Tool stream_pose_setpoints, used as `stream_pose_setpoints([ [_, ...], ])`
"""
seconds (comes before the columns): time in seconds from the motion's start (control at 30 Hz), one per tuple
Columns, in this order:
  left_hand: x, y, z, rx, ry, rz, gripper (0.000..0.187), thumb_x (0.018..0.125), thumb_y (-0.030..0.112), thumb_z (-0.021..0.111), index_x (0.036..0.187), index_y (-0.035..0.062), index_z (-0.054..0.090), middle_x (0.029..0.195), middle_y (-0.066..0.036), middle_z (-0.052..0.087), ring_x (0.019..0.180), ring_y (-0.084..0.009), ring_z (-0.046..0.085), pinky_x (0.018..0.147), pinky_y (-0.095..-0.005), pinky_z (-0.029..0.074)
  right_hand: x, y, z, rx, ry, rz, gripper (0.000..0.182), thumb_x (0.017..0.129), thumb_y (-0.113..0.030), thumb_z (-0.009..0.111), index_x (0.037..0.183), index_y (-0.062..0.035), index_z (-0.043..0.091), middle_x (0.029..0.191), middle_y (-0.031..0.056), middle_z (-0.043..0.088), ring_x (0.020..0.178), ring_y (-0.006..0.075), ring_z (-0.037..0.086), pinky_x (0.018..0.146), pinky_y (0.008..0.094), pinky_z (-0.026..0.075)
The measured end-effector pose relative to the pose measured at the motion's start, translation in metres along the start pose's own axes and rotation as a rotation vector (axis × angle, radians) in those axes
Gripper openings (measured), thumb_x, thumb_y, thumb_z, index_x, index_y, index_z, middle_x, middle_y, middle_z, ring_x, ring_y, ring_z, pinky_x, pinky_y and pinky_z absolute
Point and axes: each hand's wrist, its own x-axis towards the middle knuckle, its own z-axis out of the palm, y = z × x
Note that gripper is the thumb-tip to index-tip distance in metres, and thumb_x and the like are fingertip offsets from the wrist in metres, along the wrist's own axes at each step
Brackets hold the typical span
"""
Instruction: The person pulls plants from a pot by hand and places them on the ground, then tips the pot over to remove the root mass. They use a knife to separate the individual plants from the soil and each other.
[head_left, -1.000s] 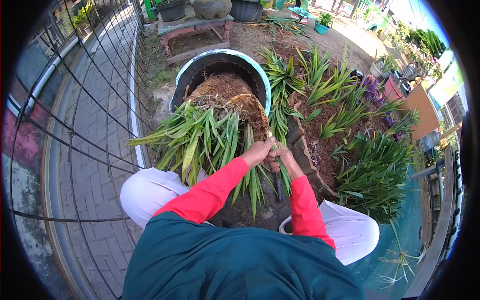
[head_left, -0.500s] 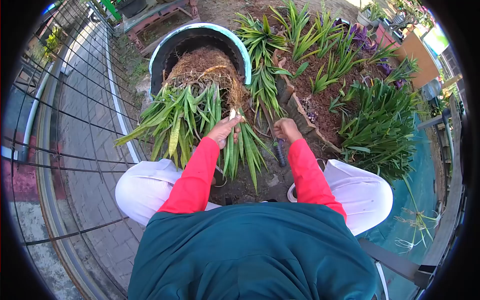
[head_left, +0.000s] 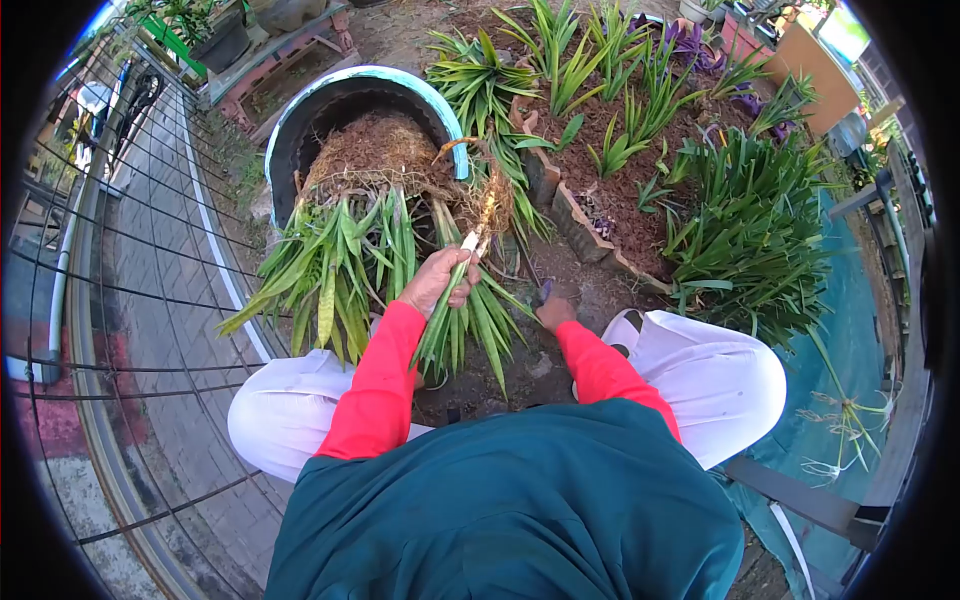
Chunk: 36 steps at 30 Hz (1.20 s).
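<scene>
My left hand (head_left: 438, 280) is closed round the pale stem base of a plant (head_left: 471, 243). Its roots (head_left: 493, 205) point up and away from me, and its long green leaves hang below the hand. My right hand (head_left: 556, 312) is closed on the dark handle of a tool (head_left: 545, 289) low over the soil; the thin blade is partly hidden among leaves. Just beyond my left hand, a black pot with a light-blue rim (head_left: 368, 73) lies on its side. Its root-filled soil (head_left: 385, 145) spills toward more leafy plants (head_left: 345, 240).
A brick-edged bed (head_left: 580, 218) with young plants lies ahead right. Cut leafy plants (head_left: 750, 225) are heaped beside it on a green sheet (head_left: 825, 320). Wire mesh fencing (head_left: 180, 368) runs along the left. My bent knees flank the work area.
The plant in my left hand has been lifted apart from the others, its roots now raised. My right hand has moved down onto the tool handle. The view has shifted slightly.
</scene>
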Motion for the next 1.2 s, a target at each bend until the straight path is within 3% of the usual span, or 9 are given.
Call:
stream_pose_setpoints([
  [0.07,0.004,-0.002,0.0,-0.022,-0.013,0.073,0.02,0.091,0.025,0.047,0.097,0.0064,0.048,0.07,-0.003,0.052,0.046,-0.0075,0.041,0.038,-0.0218,0.032,0.011,0.0,0.0,0.153,-0.05,0.006,0.032,0.066,-0.017,0.056,0.091,0.0014,0.058,0.086,0.0246,0.064,0.085,0.0372,0.063,0.075,0.0477,0.047],
  [0.1,0.005,0.0,0.0,-0.03,-0.015,0.083,0.02,0.091,0.025,0.047,0.097,0.0064,0.048,0.07,-0.003,0.052,0.046,-0.0075,0.041,0.038,-0.0218,0.032,0.008,0.001,0.006,0.251,0.117,-0.038,0.025,0.063,-0.018,0.054,0.076,0.0027,0.06,0.074,0.0221,0.063,0.071,0.0337,0.064,0.061,0.0462,0.048],
  [0.2,0.006,-0.001,-0.005,-0.071,-0.027,0.133,0.026,0.093,0.029,0.047,0.105,0.006,0.049,0.071,-0.002,0.052,0.048,-0.008,0.042,0.041,-0.0216,0.033,-0.019,-0.009,-0.02,0.613,-0.161,0.003,0.02,0.063,-0.018,0.056,0.073,-0.0003,0.057,0.063,0.0143,0.059,0.05,0.0279,0.056,0.046,0.0417,0.043],
  [0.3,0.009,-0.008,-0.012,-0.047,-0.049,0.123,0.037,0.093,0.037,0.047,0.117,0.009,0.047,0.071,-0.001,0.05,0.049,-0.008,0.041,0.043,-0.0226,0.034,-0.074,-0.029,-0.035,0.942,-0.071,0.047,0.014,0.067,-0.017,0.056,0.072,-0.0043,0.052,0.056,0.0059,0.048,0.04,0.0187,0.044,0.037,0.0343,0.036],
  [0.43,0.023,-0.016,-0.004,-0.1,-0.086,0.115,0.038,0.093,0.04,0.045,0.122,0.0162,0.044,0.068,0.002,0.044,0.048,-0.0066,0.038,0.045,-0.0218,0.034,-0.131,-0.038,-0.052,1.276,-0.024,0.188,0.017,0.071,-0.017,0.057,0.076,-0.0048,0.048,0.053,0.0047,0.045,0.039,0.0162,0.045,0.036,0.0323,0.037],
  [0.73,0.068,-0.03,0.016,0.075,-0.049,0.139,0.036,0.092,0.039,0.048,0.117,0.0136,0.048,0.059,0.004,0.035,0.044,-0.0064,0.031,0.042,-0.0224,0.027,-0.196,-0.029,-0.092,1.165,0.306,0.075,0.021,0.071,-0.009,0.057,0.087,0.0013,0.048,0.059,0.0068,0.052,0.045,0.0157,0.051,0.041,0.029,0.041],
  [0.93,0.1,-0.035,0.028,0.273,-0.153,0.054,0.031,0.091,0.037,0.049,0.092,0.0067,0.049,0.057,0.005,0.032,0.042,-0.0058,0.025,0.04,-0.0248,0.02,-0.17,-0.017,-0.123,0.59,0.52,-0.078,0.028,0.07,-0.014,0.059,0.09,0.0012,0.047,0.061,0.012,0.053,0.058,0.0248,0.056,0.055,0.0348,0.045],
  [1.1,0.127,-0.041,0.025,0.491,-0.153,-0.04,0.039,0.091,0.043,0.046,0.095,0.0048,0.055,0.058,0.001,0.042,0.043,-0.0091,0.04,0.041,-0.0242,0.032,-0.15,-0.008,-0.139,0.253,0.499,-0.022,0.042,0.073,-0.027,0.059,0.1,0.0014,0.046,0.081,0.0282,0.06,0.08,0.045,0.057,0.071,0.051,0.042],
  [1.2,0.154,-0.06,0.011,0.849,-0.05,-0.031,0.047,0.09,0.047,0.043,0.092,0.0031,0.058,0.068,-0.009,0.056,0.056,-0.0203,0.055,0.054,-0.0346,0.045,-0.136,0.007,-0.135,0.106,0.465,0.029,0.039,0.073,-0.026,0.058,0.099,0.0016,0.047,0.079,0.0282,0.06,0.08,0.045,0.058,0.072,0.0498,0.043],
])
